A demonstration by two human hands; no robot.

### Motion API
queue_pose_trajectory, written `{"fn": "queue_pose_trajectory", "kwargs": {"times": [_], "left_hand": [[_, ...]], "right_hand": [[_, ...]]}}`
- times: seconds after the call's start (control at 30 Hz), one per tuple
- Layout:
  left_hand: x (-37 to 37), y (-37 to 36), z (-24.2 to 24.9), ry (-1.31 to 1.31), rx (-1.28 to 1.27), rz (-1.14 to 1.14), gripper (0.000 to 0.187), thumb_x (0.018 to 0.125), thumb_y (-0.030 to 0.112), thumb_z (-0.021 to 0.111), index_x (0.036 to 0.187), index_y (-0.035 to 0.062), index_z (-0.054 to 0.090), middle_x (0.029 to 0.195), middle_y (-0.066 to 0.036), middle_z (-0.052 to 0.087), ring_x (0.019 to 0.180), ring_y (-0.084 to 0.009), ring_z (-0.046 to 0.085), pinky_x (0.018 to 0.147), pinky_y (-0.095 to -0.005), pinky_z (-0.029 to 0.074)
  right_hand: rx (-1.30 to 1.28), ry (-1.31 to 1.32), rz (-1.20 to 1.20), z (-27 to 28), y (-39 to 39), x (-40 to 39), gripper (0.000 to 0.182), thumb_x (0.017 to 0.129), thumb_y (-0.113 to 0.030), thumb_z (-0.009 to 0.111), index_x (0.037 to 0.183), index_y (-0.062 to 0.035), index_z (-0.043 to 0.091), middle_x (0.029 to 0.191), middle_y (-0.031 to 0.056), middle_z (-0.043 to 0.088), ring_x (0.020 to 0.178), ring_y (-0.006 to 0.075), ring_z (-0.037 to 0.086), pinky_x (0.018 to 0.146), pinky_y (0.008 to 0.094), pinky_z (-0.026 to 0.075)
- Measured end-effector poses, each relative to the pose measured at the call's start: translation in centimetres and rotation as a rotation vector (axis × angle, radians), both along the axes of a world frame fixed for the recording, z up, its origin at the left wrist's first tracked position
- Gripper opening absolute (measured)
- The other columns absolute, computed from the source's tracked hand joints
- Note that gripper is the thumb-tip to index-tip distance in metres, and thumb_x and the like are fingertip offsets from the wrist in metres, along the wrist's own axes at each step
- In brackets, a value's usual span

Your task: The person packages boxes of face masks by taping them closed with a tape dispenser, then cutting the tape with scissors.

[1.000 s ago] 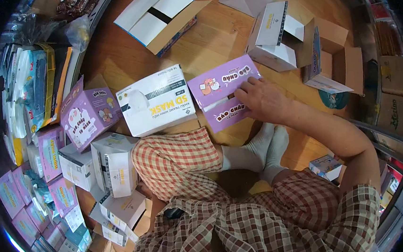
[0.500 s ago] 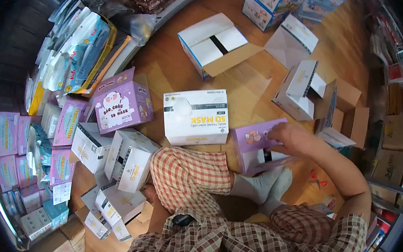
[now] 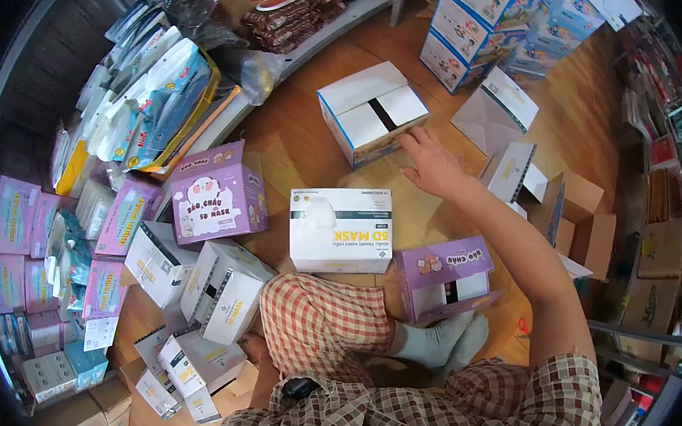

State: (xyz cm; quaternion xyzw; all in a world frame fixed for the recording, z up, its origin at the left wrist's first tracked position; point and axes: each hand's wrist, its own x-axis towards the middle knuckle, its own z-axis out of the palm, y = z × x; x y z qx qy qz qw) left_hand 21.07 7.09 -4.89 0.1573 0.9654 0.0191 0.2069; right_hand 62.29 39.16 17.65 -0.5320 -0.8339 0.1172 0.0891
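My right hand (image 3: pixel 433 162) reaches forward, its fingers apart, with the fingertips at the near right edge of a white box (image 3: pixel 373 114) with blue sides and a black strip. My left hand (image 3: pixel 257 349) is low at the left beside my knee, mostly hidden, next to white boxes (image 3: pixel 223 290). A white 5D Mask box (image 3: pixel 342 229) stands in front of my legs. To its right is a purple box (image 3: pixel 445 265) with a raised flap, and to its left another purple box (image 3: pixel 219 194).
Open white cartons (image 3: pixel 497 108) and a brown carton (image 3: pixel 589 213) lie at the right. Stacked blue boxes (image 3: pixel 466 27) stand at the back right. Packets (image 3: pixel 148 100) and pink boxes (image 3: pixel 16 210) line the left. Red scissors (image 3: pixel 524 326) lie near my feet.
My right hand has moved from the purple box forward to the white and blue box, whose brown flap has folded down. The view has shifted slightly.
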Motion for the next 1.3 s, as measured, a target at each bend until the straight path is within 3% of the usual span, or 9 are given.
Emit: {"fn": "queue_pose_trajectory", "kwargs": {"times": [0.33, 0.63, 0.8, 0.83, 0.93, 1.0, 1.03, 1.1, 1.3], "left_hand": [[-1.1, -1.9, -1.4, -0.022, -0.004, 0.107, 0.051, 0.088, 0.040, 0.035, 0.109, -0.0021, 0.055, 0.110, -0.027, 0.055, 0.102, -0.0462, 0.048, 0.089, -0.0467, 0.038], [-2.0, -3.7, -6.1, 0.013, 0.141, 0.193, 0.057, 0.089, 0.041, 0.034, 0.118, -0.0044, 0.049, 0.116, -0.032, 0.049, 0.108, -0.0480, 0.046, 0.091, -0.0499, 0.037], [2.3, 1.0, 5.1, 0.034, 0.284, 0.220, 0.048, 0.090, 0.035, 0.036, 0.113, -0.0043, 0.050, 0.112, -0.031, 0.052, 0.103, -0.0468, 0.050, 0.084, -0.0495, 0.042], [0.1, -1.4, -2.0, 0.103, 0.099, 0.031, 0.043, 0.091, 0.032, 0.035, 0.110, -0.0021, 0.052, 0.110, -0.029, 0.054, 0.102, -0.0457, 0.051, 0.084, -0.0488, 0.043], [1.8, 0.4, 3.2, 0.039, 0.296, 0.271, 0.045, 0.089, 0.035, 0.032, 0.109, 0.0023, 0.056, 0.112, -0.025, 0.055, 0.103, -0.0416, 0.053, 0.083, -0.0466, 0.044], [-0.9, -1.3, -4.3, -0.048, 0.127, 0.113, 0.049, 0.088, 0.038, 0.031, 0.109, 0.0021, 0.057, 0.112, -0.025, 0.055, 0.102, -0.0430, 0.053, 0.084, -0.0473, 0.044], [1.6, 0.9, 4.0, -0.081, 0.214, 0.301, 0.049, 0.088, 0.038, 0.031, 0.109, 0.0018, 0.056, 0.111, -0.025, 0.055, 0.101, -0.0455, 0.052, 0.084, -0.0483, 0.044], [0.3, -0.3, -1.6, 0.005, 0.387, 0.295, 0.051, 0.089, 0.038, 0.029, 0.108, 0.0001, 0.056, 0.114, -0.027, 0.054, 0.105, -0.0443, 0.050, 0.090, -0.0465, 0.041], [2.9, 2.4, 3.8, -0.209, 0.494, 0.228, 0.061, 0.089, 0.050, 0.024, 0.113, 0.0019, 0.053, 0.118, -0.023, 0.052, 0.109, -0.0378, 0.050, 0.093, -0.0422, 0.039]], "right_hand": [[0.051, -0.316, 0.023, -2.5, 3.5, -2.6, 0.085, 0.063, -0.024, 0.076, 0.134, -0.0103, 0.031, 0.140, 0.0147, 0.028, 0.125, 0.0351, 0.033, 0.099, 0.0455, 0.033], [0.053, -0.148, 0.058, -2.9, 1.3, -1.2, 0.080, 0.067, -0.017, 0.073, 0.134, -0.0087, 0.032, 0.138, 0.0178, 0.029, 0.124, 0.0371, 0.032, 0.100, 0.0455, 0.033], [0.030, -0.178, 0.103, -0.6, -3.0, 0.7, 0.073, 0.067, -0.012, 0.071, 0.131, -0.0048, 0.035, 0.134, 0.0220, 0.032, 0.118, 0.0407, 0.035, 0.097, 0.0452, 0.035], [0.001, -0.200, 0.077, -0.1, -3.7, 1.2, 0.070, 0.067, -0.012, 0.070, 0.129, -0.0035, 0.037, 0.133, 0.0227, 0.033, 0.118, 0.0410, 0.036, 0.096, 0.0451, 0.035], [0.057, -0.178, 0.063, 0.3, -5.9, 3.4, 0.066, 0.067, -0.010, 0.069, 0.126, -0.0016, 0.040, 0.130, 0.0241, 0.035, 0.113, 0.0422, 0.038, 0.095, 0.0454, 0.036], [0.069, -0.216, 0.084, 1.5, -7.8, 3.9, 0.065, 0.067, -0.010, 0.068, 0.125, -0.0011, 0.040, 0.128, 0.0244, 0.036, 0.112, 0.0423, 0.039, 0.095, 0.0450, 0.036], [0.079, -0.255, 0.089, 2.2, -8.7, 4.4, 0.065, 0.066, -0.009, 0.068, 0.125, -0.0005, 0.041, 0.126, 0.0247, 0.037, 0.110, 0.0424, 0.040, 0.095, 0.0446, 0.036], [0.083, -0.258, 0.091, 3.0, -10.4, 5.6, 0.064, 0.066, -0.008, 0.067, 0.124, -0.0003, 0.041, 0.126, 0.0247, 0.038, 0.110, 0.0422, 0.040, 0.094, 0.0444, 0.036], [0.176, -0.294, -0.005, 5.2, -14.7, 11.3, 0.060, 0.064, -0.005, 0.066, 0.120, -0.0008, 0.045, 0.121, 0.0234, 0.042, 0.110, 0.0390, 0.042, 0.093, 0.0430, 0.039]]}}
